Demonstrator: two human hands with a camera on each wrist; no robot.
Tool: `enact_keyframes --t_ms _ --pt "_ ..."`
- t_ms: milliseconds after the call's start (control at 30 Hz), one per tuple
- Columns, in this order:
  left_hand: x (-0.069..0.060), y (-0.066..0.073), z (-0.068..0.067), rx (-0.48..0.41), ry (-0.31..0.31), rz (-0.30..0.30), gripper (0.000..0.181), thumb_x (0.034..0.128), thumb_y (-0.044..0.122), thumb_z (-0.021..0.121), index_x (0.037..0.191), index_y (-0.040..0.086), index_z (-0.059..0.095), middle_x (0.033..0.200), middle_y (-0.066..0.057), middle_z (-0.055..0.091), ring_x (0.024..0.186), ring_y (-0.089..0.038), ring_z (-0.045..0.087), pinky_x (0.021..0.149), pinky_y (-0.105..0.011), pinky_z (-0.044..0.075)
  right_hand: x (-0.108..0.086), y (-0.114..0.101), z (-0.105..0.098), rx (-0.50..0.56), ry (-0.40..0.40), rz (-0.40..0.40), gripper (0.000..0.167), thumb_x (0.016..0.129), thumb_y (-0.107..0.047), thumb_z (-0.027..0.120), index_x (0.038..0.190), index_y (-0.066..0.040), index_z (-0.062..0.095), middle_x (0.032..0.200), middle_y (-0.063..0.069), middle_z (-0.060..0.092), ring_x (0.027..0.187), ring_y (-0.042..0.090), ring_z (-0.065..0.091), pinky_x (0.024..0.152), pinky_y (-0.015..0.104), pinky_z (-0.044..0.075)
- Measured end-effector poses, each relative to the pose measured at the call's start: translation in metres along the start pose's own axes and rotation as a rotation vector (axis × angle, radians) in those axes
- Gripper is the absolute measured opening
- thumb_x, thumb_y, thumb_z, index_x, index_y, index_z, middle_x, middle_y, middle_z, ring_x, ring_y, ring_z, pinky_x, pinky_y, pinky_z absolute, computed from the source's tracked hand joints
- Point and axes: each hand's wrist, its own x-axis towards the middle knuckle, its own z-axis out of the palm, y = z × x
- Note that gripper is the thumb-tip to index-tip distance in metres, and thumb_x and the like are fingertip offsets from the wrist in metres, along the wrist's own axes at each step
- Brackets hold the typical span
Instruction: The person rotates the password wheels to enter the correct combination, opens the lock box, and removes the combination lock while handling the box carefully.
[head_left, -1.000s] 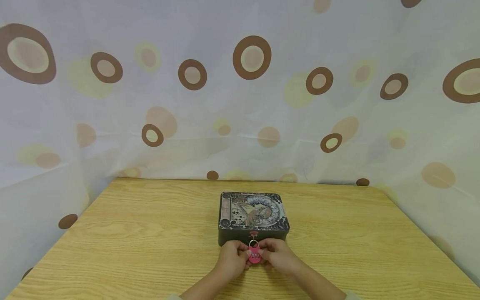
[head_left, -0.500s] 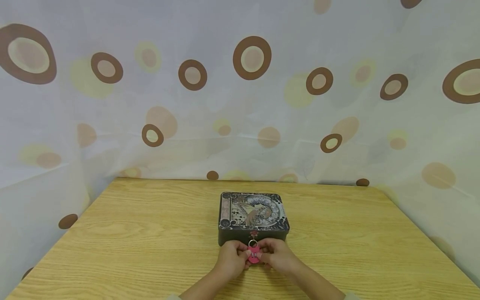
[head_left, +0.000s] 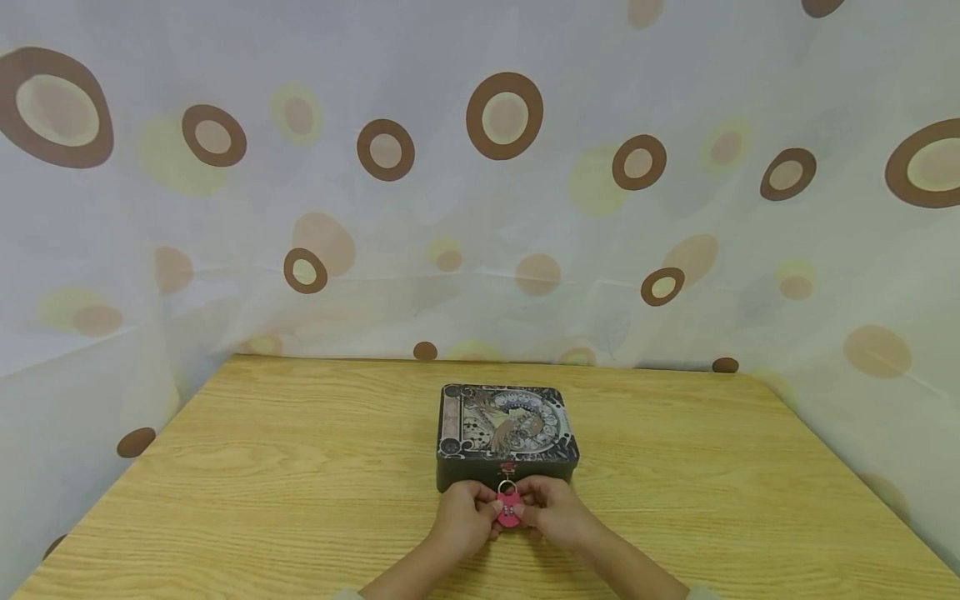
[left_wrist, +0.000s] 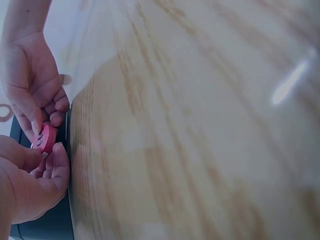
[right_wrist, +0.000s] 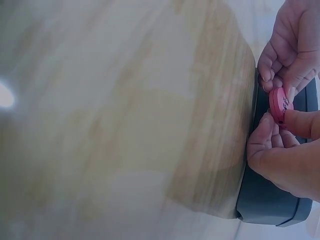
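Observation:
A pink combination padlock with number dials and a metal shackle hangs at the front of a dark tin box with a printed lid. My left hand pinches the padlock's left side between thumb and fingers. From the right, my right hand pinches it too, its thumb over the dials. In the left wrist view both hands meet on the padlock against the dark box side. The right wrist view shows the padlock edge-on. The dial numbers are too small to read.
The box stands on a wood-grain table, close to its near side. Behind and at both sides hangs a pale curtain with brown and yellow circles.
My right thumb has shifted slightly left over the padlock's dials, covering more of them. The padlock has turned a little; the box and left hand stay put.

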Motion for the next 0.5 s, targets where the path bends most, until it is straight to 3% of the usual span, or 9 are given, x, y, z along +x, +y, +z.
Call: enact_keyframes --t_ms 500 --pt "0.0012 -0.0006 0.0016 0.008 -0.003 0.006 0.008 0.0857 -0.006 0.057 0.080 -0.011 0.058 0.061 -0.009 0.058 0.050 -0.008 0.053 0.047 -0.023 0.052 -0.0006 -0.0005 -0.0001 0.042 0.014 0.053 0.022 0.089 -0.001 0.050 0.104 0.015 0.054 0.077 0.003 0.060 0.067 0.009 0.053 0.057 0.024 0.049"
